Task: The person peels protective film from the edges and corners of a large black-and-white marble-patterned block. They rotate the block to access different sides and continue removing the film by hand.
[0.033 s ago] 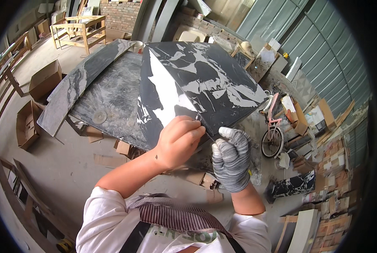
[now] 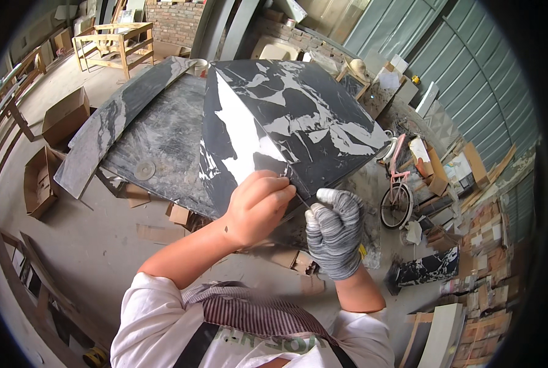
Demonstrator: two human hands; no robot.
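The bare left hand (image 2: 259, 203) has a narrow grip, holding a thin dark strip (image 2: 302, 199) at the near edge of the black-and-white block (image 2: 314, 110). The right hand (image 2: 335, 234) (it wears a grey glove) is curled at the strip's lower end; whether it grips, I cannot tell. The block stands upon the grey bench (image 2: 160, 132).

Brick wall (image 2: 175, 24) at rear; grey-green panelled wall (image 2: 479, 80) at right; grey floor (image 2: 124, 242); wooden frame (image 2: 124, 55) standing upper left.
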